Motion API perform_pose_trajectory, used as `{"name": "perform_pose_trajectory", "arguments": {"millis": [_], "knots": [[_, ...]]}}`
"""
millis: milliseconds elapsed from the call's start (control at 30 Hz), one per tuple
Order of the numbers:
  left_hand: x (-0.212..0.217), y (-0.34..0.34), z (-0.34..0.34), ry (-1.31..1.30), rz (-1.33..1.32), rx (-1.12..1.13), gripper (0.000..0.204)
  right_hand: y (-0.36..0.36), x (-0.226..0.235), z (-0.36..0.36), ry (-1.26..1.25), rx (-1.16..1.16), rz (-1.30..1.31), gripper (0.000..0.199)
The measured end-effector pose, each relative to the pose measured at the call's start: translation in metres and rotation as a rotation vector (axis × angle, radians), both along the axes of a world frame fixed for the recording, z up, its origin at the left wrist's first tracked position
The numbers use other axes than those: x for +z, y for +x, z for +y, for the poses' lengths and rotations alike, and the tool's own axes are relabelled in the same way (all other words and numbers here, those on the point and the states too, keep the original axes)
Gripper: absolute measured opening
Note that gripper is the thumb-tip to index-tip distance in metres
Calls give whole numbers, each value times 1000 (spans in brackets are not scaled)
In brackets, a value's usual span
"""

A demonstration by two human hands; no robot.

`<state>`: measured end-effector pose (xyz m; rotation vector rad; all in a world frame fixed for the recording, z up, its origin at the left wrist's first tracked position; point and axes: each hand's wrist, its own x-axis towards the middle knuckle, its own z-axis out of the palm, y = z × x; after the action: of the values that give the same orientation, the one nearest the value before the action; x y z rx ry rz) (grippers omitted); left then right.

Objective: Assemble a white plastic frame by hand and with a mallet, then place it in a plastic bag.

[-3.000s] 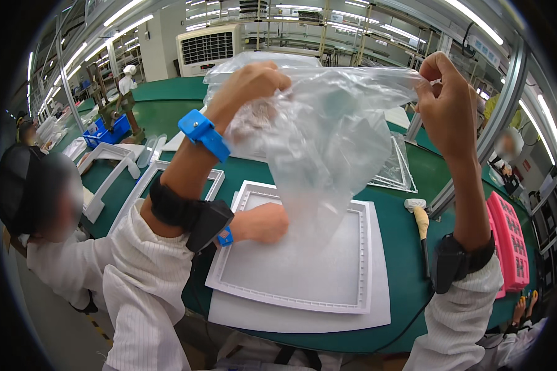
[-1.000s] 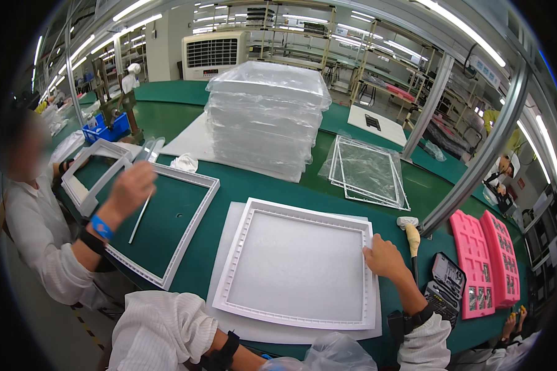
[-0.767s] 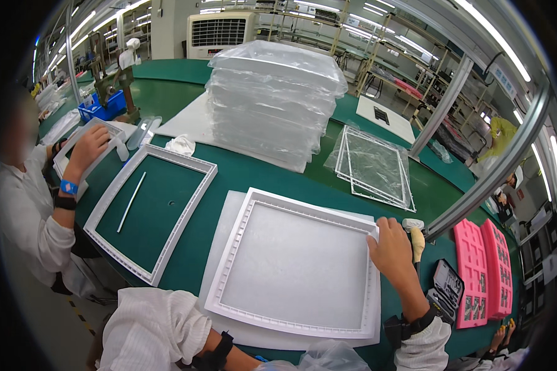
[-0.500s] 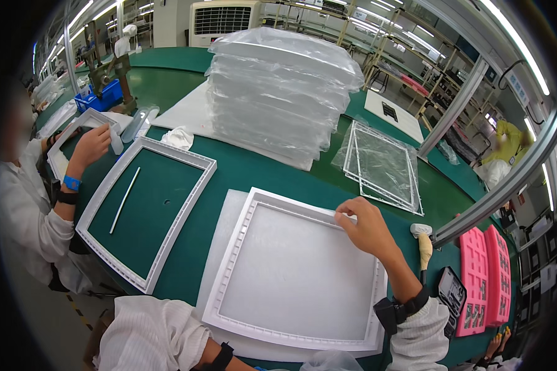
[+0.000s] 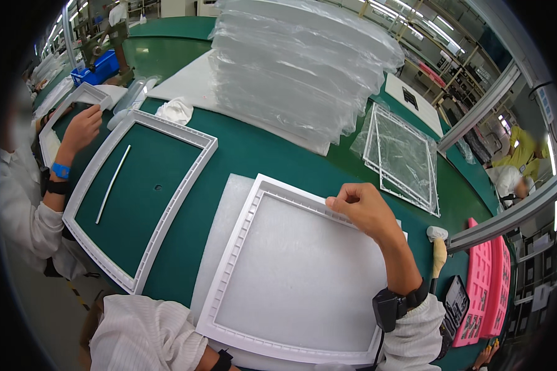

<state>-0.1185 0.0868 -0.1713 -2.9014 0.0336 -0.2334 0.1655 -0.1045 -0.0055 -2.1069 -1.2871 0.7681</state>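
White plastic frame [image 5: 247,247] lies flat on a foam sheet [image 5: 226,213] on the green surface [image 5: 254,151], in front of the stack of bagged trays [image 5: 303,68]. The right hand [image 5: 360,207] pinches the frame's far edge, grip narrow; the left hand is out of view.

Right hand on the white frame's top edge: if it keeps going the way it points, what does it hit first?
Probably bare green table, then the stack of clear plastic-wrapped panels. The right hand points up-left from the white square frame; depth is unclear.
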Motion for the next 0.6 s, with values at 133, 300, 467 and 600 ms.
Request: {"name": "perform_pose_trajectory", "arguments": {"millis": [133, 300, 467, 600], "knots": [[-11, -10, 7, -15, 17, 7, 12, 4, 0, 0, -35, 13, 46, 31], [-25, -18, 15, -34, 21, 7, 13, 24, 4, -11, -74, 38, 120, 26], [-40, -20, 16, -58, 18, 16, 14, 41, 0, -20, -77, 61, 156, 22], [-40, -29, 26, -54, 24, 26, 14, 40, -2, -21, -40, 41, 202, 25]]}}
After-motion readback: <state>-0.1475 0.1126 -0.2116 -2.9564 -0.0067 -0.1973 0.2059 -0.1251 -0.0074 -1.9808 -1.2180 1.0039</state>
